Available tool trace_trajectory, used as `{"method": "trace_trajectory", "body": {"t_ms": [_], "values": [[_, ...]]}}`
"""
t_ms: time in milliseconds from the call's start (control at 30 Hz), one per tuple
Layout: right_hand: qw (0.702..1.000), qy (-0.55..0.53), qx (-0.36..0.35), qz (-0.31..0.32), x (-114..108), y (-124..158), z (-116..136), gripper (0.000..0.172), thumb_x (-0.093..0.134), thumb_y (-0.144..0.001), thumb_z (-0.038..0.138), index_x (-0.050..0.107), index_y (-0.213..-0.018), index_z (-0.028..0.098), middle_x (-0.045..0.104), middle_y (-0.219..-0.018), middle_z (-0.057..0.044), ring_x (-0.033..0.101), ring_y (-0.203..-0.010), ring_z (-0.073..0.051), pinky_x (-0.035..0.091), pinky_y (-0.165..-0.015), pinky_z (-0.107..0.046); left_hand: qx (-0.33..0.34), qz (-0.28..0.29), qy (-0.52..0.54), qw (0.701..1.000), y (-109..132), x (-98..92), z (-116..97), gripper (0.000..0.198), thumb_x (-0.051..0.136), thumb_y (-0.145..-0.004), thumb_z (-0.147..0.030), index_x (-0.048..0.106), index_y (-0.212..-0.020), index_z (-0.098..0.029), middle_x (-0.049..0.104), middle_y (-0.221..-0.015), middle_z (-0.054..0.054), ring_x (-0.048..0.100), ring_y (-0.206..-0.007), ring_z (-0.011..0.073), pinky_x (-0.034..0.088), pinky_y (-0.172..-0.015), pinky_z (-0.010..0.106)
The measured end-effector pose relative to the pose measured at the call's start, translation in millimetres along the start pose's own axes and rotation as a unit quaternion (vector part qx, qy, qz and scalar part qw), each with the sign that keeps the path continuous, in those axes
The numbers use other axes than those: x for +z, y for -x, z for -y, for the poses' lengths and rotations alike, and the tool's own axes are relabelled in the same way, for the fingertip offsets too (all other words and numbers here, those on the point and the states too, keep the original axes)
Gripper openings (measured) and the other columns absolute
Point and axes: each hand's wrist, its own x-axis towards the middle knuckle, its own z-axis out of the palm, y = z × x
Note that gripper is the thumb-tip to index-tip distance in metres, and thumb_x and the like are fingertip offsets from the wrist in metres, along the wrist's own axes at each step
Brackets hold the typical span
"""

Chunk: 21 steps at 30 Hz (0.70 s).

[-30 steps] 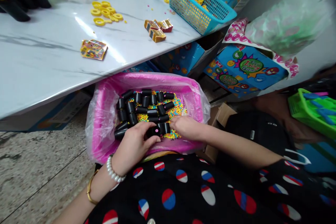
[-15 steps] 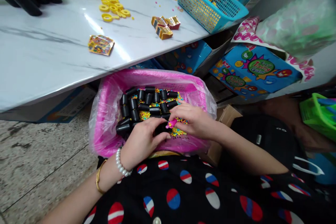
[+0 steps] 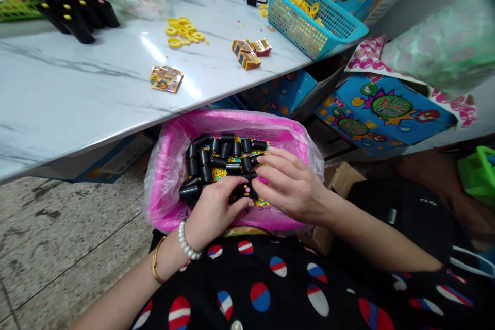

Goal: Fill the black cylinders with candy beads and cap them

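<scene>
My left hand [image 3: 214, 212] grips a black plastic tube [image 3: 242, 193], its fingers wrapped around most of it. My right hand [image 3: 290, 185] pinches a small pink cap [image 3: 263, 180], mostly hidden by the fingertips, right beside that tube. Both hands are over a pink basket [image 3: 232, 119] lined with a clear plastic bag [image 3: 154, 201]. In it, several black tubes [image 3: 218, 157] lie on their sides and stand among tiny multicoloured candy beads [image 3: 218, 173]. A pearl bracelet and gold bangle circle my left wrist.
A white marble-patterned table [image 3: 77, 93] overhangs the basket, holding yellow rings [image 3: 181, 33], small candy packets [image 3: 247, 54], black tubes [image 3: 77, 20] and a blue mesh basket [image 3: 309, 26]. Printed blue cartons [image 3: 382, 108] stand to the right. Speckled floor [image 3: 58, 227] lies to the left.
My hands have drawn closer together, and the pink cap now sits under my right fingertips against the black tube. The whole view has shifted slightly right and down.
</scene>
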Motion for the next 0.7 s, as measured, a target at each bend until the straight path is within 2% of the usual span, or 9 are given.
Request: {"method": "trace_trajectory", "body": {"t_ms": [100, 200, 267, 333, 400, 500, 567, 600, 700], "values": [[0.994, 0.026, 0.082, 0.063, 5, 10, -4, 0.020, 0.047, -0.094, 0.015, 0.066, -0.091, 0.019, 0.065, -0.095, -0.009, 0.057, -0.101, -0.024, 0.047, -0.088, -0.042, -0.003, -0.005, -0.011, 1.000, 2, 0.7, 1, 0.030, 0.071, -0.082, -0.026, 0.062, -0.110, -0.019, 0.069, -0.105, 0.007, 0.067, -0.094, 0.0205, 0.054, -0.086, 0.035], [0.957, 0.025, 0.176, 0.232, 24, 23, -10, 0.018, 0.048, -0.092, 0.015, 0.065, -0.085, 0.015, 0.065, -0.084, -0.009, 0.058, -0.081, -0.022, 0.044, -0.072, -0.035, 0.010, -0.011, -0.034, 0.999, 9, -7.7, -1, 0.030, 0.068, -0.084, -0.028, 0.062, -0.112, -0.019, 0.069, -0.105, 0.008, 0.067, -0.094, 0.0207, 0.055, -0.084, 0.035], [0.920, 0.019, 0.207, 0.331, 39, 30, -14, 0.016, 0.051, -0.089, 0.012, 0.066, -0.085, 0.014, 0.066, -0.081, -0.010, 0.059, -0.075, -0.022, 0.042, -0.068, -0.033, 0.023, -0.038, -0.068, 0.997, 15, -27.2, -5, 0.030, 0.065, -0.087, -0.030, 0.060, -0.115, -0.020, 0.069, -0.108, 0.008, 0.066, -0.098, 0.0212, 0.055, -0.086, 0.036], [0.903, 0.023, 0.213, 0.371, 52, 34, -15, 0.016, 0.052, -0.086, 0.009, 0.068, -0.085, 0.012, 0.068, -0.083, -0.013, 0.061, -0.078, -0.024, 0.042, -0.069, -0.034, 0.017, -0.102, -0.127, 0.986, 20, -60.3, -8, 0.031, 0.063, -0.088, -0.033, 0.060, -0.117, -0.022, 0.068, -0.111, 0.007, 0.065, -0.100, 0.0215, 0.054, -0.088, 0.036], [0.909, 0.013, 0.200, 0.366, 63, 36, -12, 0.018, 0.053, -0.083, 0.006, 0.069, -0.081, 0.012, 0.068, -0.085, -0.015, 0.062, -0.082, -0.027, 0.043, -0.071, -0.035, -0.023, -0.199, -0.202, 0.959, 22, -102.6, -7, 0.032, 0.063, -0.087, -0.037, 0.063, -0.115, -0.023, 0.067, -0.108, 0.006, 0.065, -0.094, 0.0204, 0.054, -0.086, 0.036], [0.917, -0.074, 0.185, 0.347, 79, 40, 3, 0.023, 0.051, -0.080, 0.001, 0.069, -0.075, 0.013, 0.068, -0.079, -0.013, 0.064, -0.077, -0.025, 0.045, -0.070, -0.034, -0.118, -0.323, -0.287, 0.894, 16, -165.6, 4, 0.035, 0.064, -0.083, -0.045, 0.067, -0.109, -0.022, 0.064, -0.096, 0.005, 0.063, -0.078, 0.0177, 0.053, -0.080, 0.034], [0.917, -0.141, 0.186, 0.324, 88, 43, 12, 0.027, 0.047, -0.078, -0.002, 0.069, -0.077, 0.015, 0.069, -0.081, -0.011, 0.065, -0.077, -0.023, 0.046, -0.070, -0.033, -0.176, -0.332, -0.317, 0.871, 4, -197.0, 17, 0.036, 0.064, -0.081, -0.046, 0.069, -0.106, -0.020, 0.065, -0.093, 0.006, 0.064, -0.077, 0.0185, 0.052, -0.080, 0.034], [0.916, -0.175, 0.193, 0.307, 91, 43, 15, 0.028, 0.046, -0.078, -0.001, 0.068, -0.079, 0.016, 0.069, -0.083, -0.010, 0.066, -0.078, -0.023, 0.046, -0.071, -0.033, -0.201, -0.314, -0.320, 0.871, -5, -208.2, 24, 0.037, 0.064, -0.081, -0.046, 0.069, -0.106, -0.019, 0.066, -0.093, 0.007, 0.064, -0.078, 0.0191, 0.052, -0.080, 0.034], [0.889, -0.285, 0.248, 0.258, 89, 39, 15, 0.023, 0.049, -0.077, 0.004, 0.065, -0.080, 0.019, 0.068, -0.083, -0.006, 0.064, -0.076, -0.020, 0.046, -0.067, -0.030, -0.242, -0.266, -0.311, 0.880, -31, -226.8, 39, 0.035, 0.065, -0.078, -0.043, 0.071, -0.101, -0.018, 0.071, -0.087, 0.006, 0.066, -0.073, 0.0189, 0.051, -0.074, 0.031]]}}
